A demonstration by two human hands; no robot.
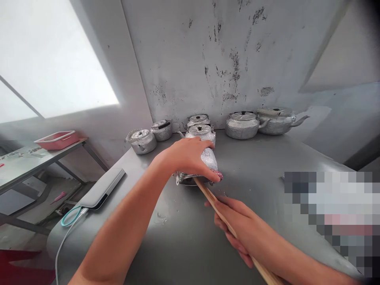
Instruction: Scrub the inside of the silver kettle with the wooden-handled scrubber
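Observation:
My left hand (190,156) is wrapped over a silvery metal kettle (209,159) that lies tipped on the table, its dark opening towards me. Much of that kettle is hidden beneath the hand. A bit of red patterned material (219,174) shows by my left thumb. With fingers closed, my right hand (237,221) grips a long wooden stick (206,192). The far end of the stick reaches into the kettle's opening, where its tip is out of sight. Right behind the held kettle stands another lidded kettle (200,130).
More kettles line the wall: two at the left (143,142), one behind the middle, and two at the right (242,126). A white power bank (103,190) with a cable lies on the grey table's left edge. A pink basin (59,139) sits on a side table. The right is pixelated.

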